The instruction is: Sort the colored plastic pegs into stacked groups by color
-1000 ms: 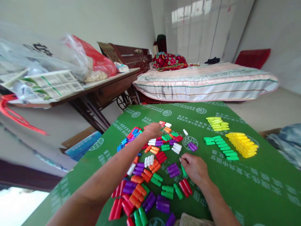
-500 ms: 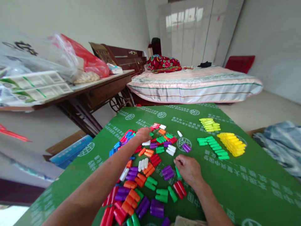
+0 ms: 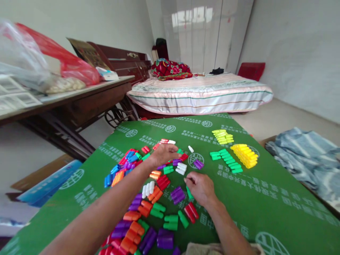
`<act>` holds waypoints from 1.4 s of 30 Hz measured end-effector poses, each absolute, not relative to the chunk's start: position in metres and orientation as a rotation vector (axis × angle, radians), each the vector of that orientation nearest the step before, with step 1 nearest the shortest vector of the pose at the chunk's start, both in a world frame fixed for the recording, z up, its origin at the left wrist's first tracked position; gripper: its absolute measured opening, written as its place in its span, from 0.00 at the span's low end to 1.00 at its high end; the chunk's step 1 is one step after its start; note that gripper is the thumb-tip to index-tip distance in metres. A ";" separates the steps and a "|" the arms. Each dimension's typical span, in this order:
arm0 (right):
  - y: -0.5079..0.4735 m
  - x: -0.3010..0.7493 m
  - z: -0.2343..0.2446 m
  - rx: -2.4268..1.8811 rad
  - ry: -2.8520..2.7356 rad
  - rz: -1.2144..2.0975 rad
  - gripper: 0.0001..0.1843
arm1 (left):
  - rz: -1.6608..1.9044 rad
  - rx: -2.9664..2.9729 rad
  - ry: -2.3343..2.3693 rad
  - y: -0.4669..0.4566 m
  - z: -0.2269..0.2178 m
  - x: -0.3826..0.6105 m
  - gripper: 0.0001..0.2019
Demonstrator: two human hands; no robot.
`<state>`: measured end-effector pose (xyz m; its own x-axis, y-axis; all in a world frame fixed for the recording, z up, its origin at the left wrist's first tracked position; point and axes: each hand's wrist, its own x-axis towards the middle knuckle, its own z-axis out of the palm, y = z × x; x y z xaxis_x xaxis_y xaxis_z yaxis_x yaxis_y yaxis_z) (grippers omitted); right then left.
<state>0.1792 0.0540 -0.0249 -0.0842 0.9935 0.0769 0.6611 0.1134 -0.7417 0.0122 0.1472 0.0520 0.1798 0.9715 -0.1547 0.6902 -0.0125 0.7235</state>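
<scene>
Lying under everything: green printed surface (image 3: 265,198), a sheet with white lettering and globe marks. The rounded pieces on it sit loose, so I judge that a nudged one could roll off an edge.
Mixed heap: loose plastic bullet-shaped caps (image 3: 148,198) in red, orange, purple, green, white and blue. They are spread over the left half of the surface, directly under the left forearm, and a dragged forearm would likely scatter them.
Sorted rows: yellow plastic caps (image 3: 244,155), dark green caps (image 3: 225,161) and lime caps (image 3: 222,136), packed side by side well to the right of the heap. A careless sweep could knock them out of line.
Left hand (image 3: 164,154): stretched far across the heap, palm down, fingers curled over caps at its far end. Whether it grips one I cannot tell.
Right hand (image 3: 200,187): resting just beside the heap, knuckles up, thumb and forefinger pinched together. Its grip is unclear.
Single green cap (image 3: 189,193): pokes out from beneath the right hand, touching it.
</scene>
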 end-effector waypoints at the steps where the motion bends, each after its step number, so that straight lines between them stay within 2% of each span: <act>1: 0.055 0.180 -0.026 -1.573 -1.751 0.775 0.09 | 0.578 1.701 1.507 0.139 0.051 0.021 0.12; 7: 0.061 0.181 -0.031 -1.284 -1.407 0.980 0.21 | 0.915 1.337 1.297 0.096 0.034 0.052 0.15; 14: 0.059 0.176 -0.034 -1.226 -1.390 1.024 0.22 | 1.113 1.079 1.270 0.069 0.020 0.052 0.11; 26: 0.055 0.176 -0.023 -1.060 -1.304 1.452 0.26 | 1.304 1.044 1.327 0.039 0.010 0.056 0.10; 34: 0.053 0.178 -0.025 -0.990 -1.305 1.464 0.24 | 1.292 1.195 1.418 0.032 0.009 0.054 0.07; 42: 0.054 0.182 -0.028 -1.122 -1.284 1.389 0.33 | 1.287 1.318 1.571 0.033 0.030 0.016 0.10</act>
